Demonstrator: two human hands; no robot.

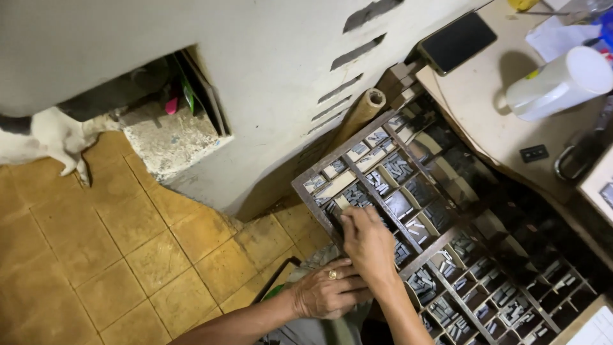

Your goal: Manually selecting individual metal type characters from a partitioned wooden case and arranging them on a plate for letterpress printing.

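Observation:
A dark wooden type case (305, 179) with many small compartments slants from the centre to the lower right, holding several grey metal type pieces (398, 167). My right hand (368, 244) reaches into a compartment near the case's near-left edge, fingertips together among the pieces; whether it grips one is hidden. My left hand (329, 293), with a gold ring, rests just below it at the case's edge, fingers curled under the right wrist, and what it holds cannot be seen.
A beige desk (485, 96) at the upper right carries a white mug (560, 83) and a black phone (456, 42). A cardboard tube (359, 112) leans on the white wall. A white animal (54, 137) stands on the yellow floor tiles at left.

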